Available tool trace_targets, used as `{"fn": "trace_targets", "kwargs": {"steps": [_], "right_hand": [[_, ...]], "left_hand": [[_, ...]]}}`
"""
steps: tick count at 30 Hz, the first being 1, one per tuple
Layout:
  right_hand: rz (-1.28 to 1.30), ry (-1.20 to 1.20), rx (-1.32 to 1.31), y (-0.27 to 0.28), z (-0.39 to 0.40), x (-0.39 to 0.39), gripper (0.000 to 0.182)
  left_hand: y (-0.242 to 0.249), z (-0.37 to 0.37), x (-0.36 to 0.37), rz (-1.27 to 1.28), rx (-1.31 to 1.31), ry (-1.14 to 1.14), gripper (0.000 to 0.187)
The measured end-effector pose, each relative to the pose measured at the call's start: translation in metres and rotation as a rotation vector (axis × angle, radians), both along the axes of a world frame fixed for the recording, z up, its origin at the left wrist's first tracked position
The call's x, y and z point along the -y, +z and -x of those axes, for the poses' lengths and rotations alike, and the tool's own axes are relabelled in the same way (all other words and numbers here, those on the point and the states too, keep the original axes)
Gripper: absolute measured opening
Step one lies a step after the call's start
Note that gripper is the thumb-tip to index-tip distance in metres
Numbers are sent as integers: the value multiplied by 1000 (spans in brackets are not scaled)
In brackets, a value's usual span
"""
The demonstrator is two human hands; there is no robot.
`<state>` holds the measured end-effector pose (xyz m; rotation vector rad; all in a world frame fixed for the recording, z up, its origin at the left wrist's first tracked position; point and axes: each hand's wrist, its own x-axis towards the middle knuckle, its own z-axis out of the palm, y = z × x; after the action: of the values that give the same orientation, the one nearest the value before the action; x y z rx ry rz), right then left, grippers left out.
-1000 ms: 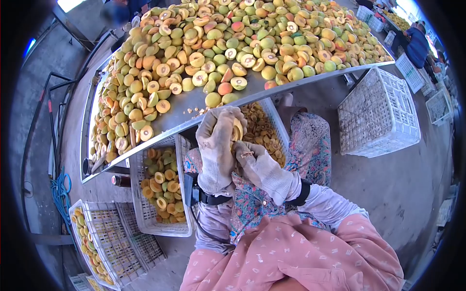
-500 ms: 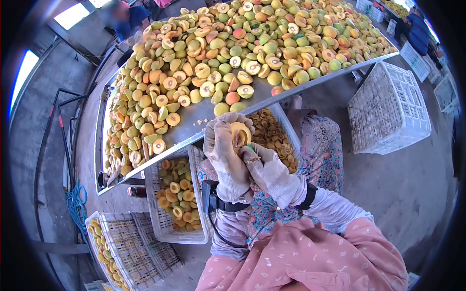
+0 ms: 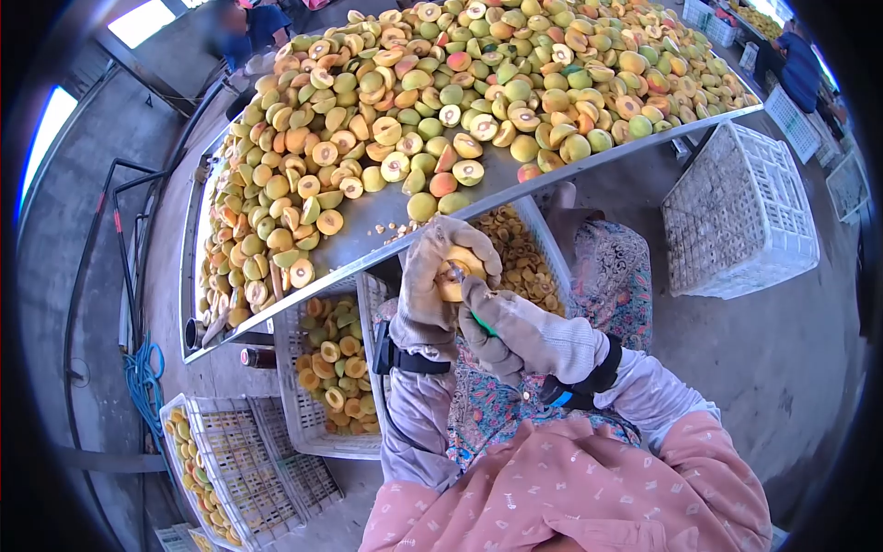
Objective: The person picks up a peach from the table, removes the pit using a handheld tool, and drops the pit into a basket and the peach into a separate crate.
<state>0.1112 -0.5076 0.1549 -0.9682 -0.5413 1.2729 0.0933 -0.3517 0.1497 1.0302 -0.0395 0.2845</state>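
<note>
My left hand (image 3: 426,281), in a stained pale work glove, is closed around a yellow peach half (image 3: 469,264) with its cut face turned up toward me. At the centre of that face the brown pit area shows. My right hand (image 3: 529,339), gloved too, is closed on a small tool with a green handle (image 3: 484,324). Its thumb presses near the rim of the peach half; the tool's working end is hard to make out. Both hands are just off the front edge of a metal table (image 3: 368,221) heaped with peach halves (image 3: 395,166).
Below the hands stands a crate (image 3: 549,248) of small brownish pieces. Left of it, another crate (image 3: 292,405) holds peach halves. A tipped white crate (image 3: 248,469) is lower left; a stacked white crate (image 3: 736,212) stands right. Other people (image 3: 262,28) are at the back.
The peach half has turned in my left hand and tilted. My right hand has rolled and shifted slightly right and down, so more of the green handle shows.
</note>
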Motion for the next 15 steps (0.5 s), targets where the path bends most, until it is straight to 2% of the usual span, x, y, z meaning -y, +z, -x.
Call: {"fn": "trace_targets", "kwargs": {"steps": [2, 3, 4, 6, 7, 8, 10, 11, 12, 14, 15], "right_hand": [[81, 20, -130, 5, -1, 5, 55], [106, 66, -258, 8, -3, 6, 55], [113, 66, -261, 7, -6, 7, 55], [113, 160, -498, 4, -10, 8, 57], [144, 143, -470, 7, -10, 6, 58], [146, 151, -472, 8, -10, 4, 58], [154, 83, -416, 7, -6, -1, 54], [96, 76, -374, 0, -5, -3, 54], [126, 49, -368, 0, -4, -4, 54], [139, 121, -564, -9, -6, -3, 56], [148, 126, -569, -16, -5, -4, 56]], "left_hand": [[-5, -2, 1, 30, -41, -75, 45], [-5, 0, -3, -56, -78, -95, 43], [-6, -1, -1, -49, -81, -95, 43], [-10, -2, 7, -275, -41, 147, 34], [-11, -2, 9, -315, 41, 224, 31], [-9, -2, 11, -316, 37, 232, 31], [-5, 0, 13, -15, -52, 211, 26], [-7, -3, 16, -241, -80, 334, 26], [-7, -3, 19, 34, -267, 273, 29], [-17, -1, 10, -87, -254, 170, 29], [-20, 3, 6, -79, -260, 176, 29]]}}
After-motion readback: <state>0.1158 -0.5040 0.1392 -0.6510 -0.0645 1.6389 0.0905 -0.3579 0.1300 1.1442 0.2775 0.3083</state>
